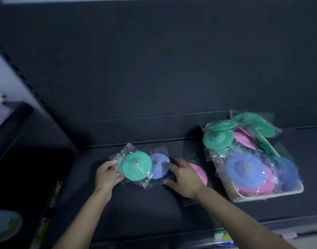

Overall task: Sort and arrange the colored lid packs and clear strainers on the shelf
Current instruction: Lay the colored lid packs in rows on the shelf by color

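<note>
While your left hand [107, 174] pinches the green lid pack [136, 166] by its left edge, your right hand [184, 177] lies spread, fingertip on the blue lid pack [159, 168] just right; press lightly, as the pink lid pack [199, 172] seems trapped under your palm.

Lid packs [136, 165] side by side on the shelf [136, 209], tray [279, 193] of more packs [243, 168] to their right

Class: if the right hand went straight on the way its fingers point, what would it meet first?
The blue lid pack: the forefinger of the right hand seems to touch it now, though contact is hard to judge. Beyond it lies the green lid pack.
</note>
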`<state>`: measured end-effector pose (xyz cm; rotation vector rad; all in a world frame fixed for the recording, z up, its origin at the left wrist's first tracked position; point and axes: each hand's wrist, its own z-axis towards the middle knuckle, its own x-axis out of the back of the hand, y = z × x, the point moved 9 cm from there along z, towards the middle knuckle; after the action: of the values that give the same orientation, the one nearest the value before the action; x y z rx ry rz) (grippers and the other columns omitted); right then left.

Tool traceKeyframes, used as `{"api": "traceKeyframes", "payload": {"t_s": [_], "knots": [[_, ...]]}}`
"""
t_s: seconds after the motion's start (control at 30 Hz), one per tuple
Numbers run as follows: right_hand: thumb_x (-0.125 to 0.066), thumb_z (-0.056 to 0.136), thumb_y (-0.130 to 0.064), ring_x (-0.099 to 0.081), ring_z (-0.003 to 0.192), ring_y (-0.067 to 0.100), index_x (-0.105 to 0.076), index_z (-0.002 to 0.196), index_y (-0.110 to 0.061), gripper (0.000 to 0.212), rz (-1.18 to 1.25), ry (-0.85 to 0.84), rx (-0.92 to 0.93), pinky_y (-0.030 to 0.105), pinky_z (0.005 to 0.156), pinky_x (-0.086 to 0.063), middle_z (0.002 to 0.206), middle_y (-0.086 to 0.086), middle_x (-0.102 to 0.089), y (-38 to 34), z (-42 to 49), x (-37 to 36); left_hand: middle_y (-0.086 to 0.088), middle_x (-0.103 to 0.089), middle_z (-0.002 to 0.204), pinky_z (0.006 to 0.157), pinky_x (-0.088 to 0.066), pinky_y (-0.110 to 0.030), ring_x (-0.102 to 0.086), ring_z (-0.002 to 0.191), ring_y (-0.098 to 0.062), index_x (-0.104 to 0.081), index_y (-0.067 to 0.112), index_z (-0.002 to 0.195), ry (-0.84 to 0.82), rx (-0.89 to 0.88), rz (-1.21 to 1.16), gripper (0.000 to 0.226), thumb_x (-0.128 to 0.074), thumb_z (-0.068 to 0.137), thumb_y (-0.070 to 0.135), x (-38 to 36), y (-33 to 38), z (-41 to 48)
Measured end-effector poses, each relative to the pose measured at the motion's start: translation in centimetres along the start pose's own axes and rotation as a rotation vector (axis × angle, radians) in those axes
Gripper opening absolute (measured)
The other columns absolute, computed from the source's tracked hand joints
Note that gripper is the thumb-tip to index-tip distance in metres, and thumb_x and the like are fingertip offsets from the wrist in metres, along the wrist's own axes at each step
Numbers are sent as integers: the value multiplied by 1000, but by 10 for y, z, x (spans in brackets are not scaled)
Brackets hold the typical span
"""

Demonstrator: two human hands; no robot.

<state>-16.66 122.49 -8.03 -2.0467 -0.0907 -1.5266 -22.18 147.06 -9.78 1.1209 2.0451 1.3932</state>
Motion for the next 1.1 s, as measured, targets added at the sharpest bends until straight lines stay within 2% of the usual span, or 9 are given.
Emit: {"api": "traceKeyframes", "payload": {"t_s": [0.1,0.2,0.37,0.5,0.6,0.77,0.87,0.93,1.1], "knots": [[-49,90,-51,-10,146,26,-39,141,-28,57,-197,-58,44,40,119,-10,155,10,-21,-5,2,-7,-14,-66,92,70,-54,-29,-64,85,-25,-64,5,97,-55,-80,147,27,-38,97,-2,4,5,1],[-45,92,-51,-12,146,20,-37,143,-24,59,-296,-80,10,42,117,-9,155,5,-23,3,4,-6,-2,-70,97,85,-53,-36,-65,92,-18,-68,15,96,-58,-155,249,29,-44,95,0,11,11,2],[-46,93,-39,-19,144,20,-40,139,-12,53,-230,-32,-21,35,117,-18,153,7,-29,-2,13,5,-6,-72,94,88,-53,-38,-67,89,-22,-70,10,101,94,-28,-23,18,-59,89,2,36,1,9],[-41,94,-26,-18,145,24,-26,149,-14,58,-187,-30,149,35,118,-18,156,8,-24,-43,22,-5,-7,-67,102,86,-53,-38,-64,94,-22,-59,10,112,16,-74,79,30,-70,83,9,35,4,3],[-38,93,-31,-20,144,29,-22,150,-19,61,-177,-114,218,39,117,-21,155,10,-26,-58,26,-26,-4,-63,90,72,-49,-27,-59,83,-19,-54,10,112,-31,-89,126,42,-69,77,-7,31,6,-3],[-20,88,-52,-9,145,29,-16,151,-24,69,-277,-183,125,43,117,-17,160,5,-8,-40,21,-30,-4,-58,87,83,-47,-35,-56,83,-18,-53,16,115,35,-40,47,42,-62,81,-8,47,3,3],[-3,64,-57,-17,143,29,-22,148,-25,92,-325,-143,111,40,115,-23,157,3,-15,-24,20,-18,-6,-60,98,88,-49,-40,-59,92,-23,-53,11,117,117,-3,-97,38,-60,84,-7,60,-5,10],[-13,70,-51,-27,136,32,-32,142,-24,79,-333,-127,100,38,111,-30,150,5,-26,-14,22,-11,-7,-62,100,91,-51,-43,-62,97,-27,-52,8,113,201,-2,-120,32,-59,84,-5,71,-8,15],[-22,79,-51,-33,130,37,-46,132,-17,68,-373,-72,92,40,110,-29,139,11,-40,-29,26,-3,-18,-51,126,102,-42,-41,-51,118,-35,-36,4,140,254,-245,461,73,-72,77,9,77,13,16]]}}
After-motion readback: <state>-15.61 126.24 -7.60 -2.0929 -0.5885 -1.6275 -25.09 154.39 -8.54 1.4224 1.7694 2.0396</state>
